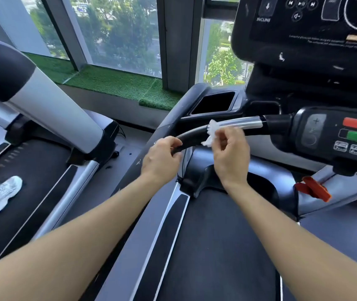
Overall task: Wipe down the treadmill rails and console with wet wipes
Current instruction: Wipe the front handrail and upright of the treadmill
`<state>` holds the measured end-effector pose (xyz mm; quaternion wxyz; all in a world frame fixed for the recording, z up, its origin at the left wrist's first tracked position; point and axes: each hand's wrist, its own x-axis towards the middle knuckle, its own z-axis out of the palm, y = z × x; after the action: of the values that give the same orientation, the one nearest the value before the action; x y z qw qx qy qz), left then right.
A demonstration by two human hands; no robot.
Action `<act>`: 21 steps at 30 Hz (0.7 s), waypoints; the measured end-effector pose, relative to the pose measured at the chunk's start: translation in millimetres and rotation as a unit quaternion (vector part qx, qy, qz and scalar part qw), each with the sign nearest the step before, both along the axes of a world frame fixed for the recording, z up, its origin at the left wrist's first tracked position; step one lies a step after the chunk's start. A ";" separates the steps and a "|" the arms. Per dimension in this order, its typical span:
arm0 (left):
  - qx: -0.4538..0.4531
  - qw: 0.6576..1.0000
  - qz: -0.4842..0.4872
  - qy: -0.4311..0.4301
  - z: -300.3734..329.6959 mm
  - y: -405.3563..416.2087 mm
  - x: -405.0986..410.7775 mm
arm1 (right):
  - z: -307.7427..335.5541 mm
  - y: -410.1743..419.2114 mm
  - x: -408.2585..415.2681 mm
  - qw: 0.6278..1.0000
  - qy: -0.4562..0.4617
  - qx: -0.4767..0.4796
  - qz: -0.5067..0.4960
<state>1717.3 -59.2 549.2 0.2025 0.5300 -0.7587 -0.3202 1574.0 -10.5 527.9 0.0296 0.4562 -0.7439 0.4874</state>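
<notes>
A curved black handlebar (191,135) with a silver sensor section (241,123) runs from the treadmill's left side toward the control pad (333,135). My left hand (161,158) grips the black bar at its lower left end. My right hand (230,155) pinches a crumpled white wet wipe (212,132) and holds it against the bar where black meets silver. The dark console (307,29) with its buttons and screen stands above at the upper right.
A black cup holder (215,103) sits behind the bar. A red safety clip (314,189) hangs under the control pad. The treadmill belt (216,246) lies below my arms. On the neighbouring treadmill (43,109) to the left a person's white shoe (1,194) shows.
</notes>
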 end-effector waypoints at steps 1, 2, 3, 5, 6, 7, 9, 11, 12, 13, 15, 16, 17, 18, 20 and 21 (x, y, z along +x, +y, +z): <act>-0.038 0.998 -0.002 -0.042 -3.3 -4.8 9.7 | -4.1 -5.5 -1.0 0.999 0.025 -0.008 -0.031; -0.067 0.996 0.001 -0.063 -8.3 -9.5 19.3 | -10.0 -11.1 0.1 0.997 0.052 -0.019 -0.053; -0.086 0.993 0.001 -0.075 -12.5 -12.7 28.1 | -16.8 -15.8 3.5 0.995 0.076 -0.028 -0.061; -0.108 0.990 -0.011 -0.093 -22.0 -15.2 41.5 | -27.7 -23.4 13.9 0.991 0.097 -0.050 -0.071; -0.115 0.988 -0.017 -0.098 -26.6 -15.9 45.9 | -32.5 -26.9 18.6 0.990 0.097 -0.062 -0.075; -0.120 0.988 -0.020 -0.099 -30.7 -16.6 49.4 | -36.3 -30.2 22.4 0.989 0.099 -0.075 -0.078; -0.131 0.986 -0.021 -0.101 -37.7 -17.5 54.6 | -46.0 -37.3 28.9 0.988 0.114 -0.083 -0.064; -0.146 0.983 -0.024 -0.110 -41.8 -19.9 57.7 | -61.4 -48.0 36.2 0.993 0.104 -0.046 -0.024; -0.152 0.981 -0.026 -0.118 -43.1 -21.7 58.8 | -67.2 -54.0 42.6 0.995 0.099 -0.026 -0.006; -0.157 0.979 -0.028 -0.123 -44.3 -23.5 59.5 | -74.3 -59.2 50.4 0.995 0.094 -0.016 0.010; -0.163 0.978 -0.034 -0.123 -46.1 -26.2 60.5 | -87.4 -66.4 72.0 0.992 0.114 0.003 0.052; -0.164 0.978 -0.037 -0.122 -46.3 -26.7 61.3 | -92.9 -67.5 79.5 0.988 0.140 0.005 0.066; -0.165 0.978 -0.041 -0.124 -46.2 -26.8 62.2 | -95.2 -66.9 83.0 0.985 0.156 0.003 0.068; -0.168 0.976 -0.044 -0.128 -46.5 -27.2 63.5 | -92.9 -65.6 83.4 0.988 0.137 0.006 0.074; -0.172 0.973 -0.052 -0.143 -46.6 -28.2 66.5 | -80.1 -57.9 74.2 0.993 0.108 -0.031 0.046; -0.173 0.972 -0.057 -0.149 -46.5 -29.1 67.7 | -72.4 -53.8 65.9 0.994 0.095 -0.061 0.007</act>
<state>1785.0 -88.3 502.7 0.1575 0.4848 -0.8529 -0.1127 1639.9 -64.3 455.5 0.1245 0.5035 -0.7033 0.4861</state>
